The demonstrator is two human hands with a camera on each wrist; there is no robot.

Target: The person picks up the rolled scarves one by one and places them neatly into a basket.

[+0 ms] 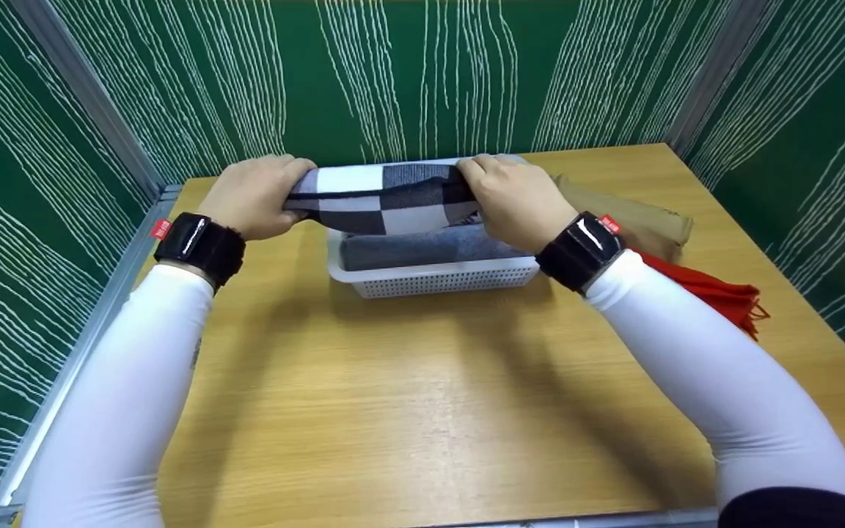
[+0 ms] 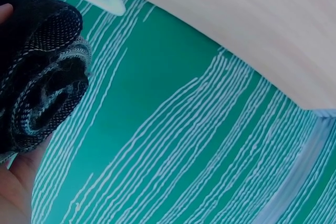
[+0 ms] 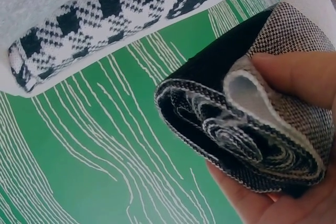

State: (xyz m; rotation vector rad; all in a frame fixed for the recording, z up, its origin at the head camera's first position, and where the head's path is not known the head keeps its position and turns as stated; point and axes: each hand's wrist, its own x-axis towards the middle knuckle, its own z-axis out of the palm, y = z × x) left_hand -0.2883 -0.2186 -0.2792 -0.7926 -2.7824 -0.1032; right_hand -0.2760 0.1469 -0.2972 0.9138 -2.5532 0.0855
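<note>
A rolled-up black, white and grey checked scarf (image 1: 382, 199) is stretched sideways above a white plastic basket (image 1: 437, 274). My left hand (image 1: 255, 196) grips its left end, and my right hand (image 1: 516, 199) holds the right end, thumbs on the near side. The spiral layers of the scarf's end (image 3: 231, 129) show in the right wrist view, pinched between thumb and fingers. Below it, a grey-blue rolled cloth (image 1: 422, 251) lies along the front of the basket. A black-and-white patterned knit (image 3: 105, 17) also appears inside the basket in the right wrist view.
Right of the basket lies a tan folded cloth (image 1: 631, 213), partly behind my right forearm. A red fringed scarf (image 1: 716, 290) lies nearer on the wooden table (image 1: 393, 411). Green panels (image 1: 466, 81) with white lines enclose the back and sides.
</note>
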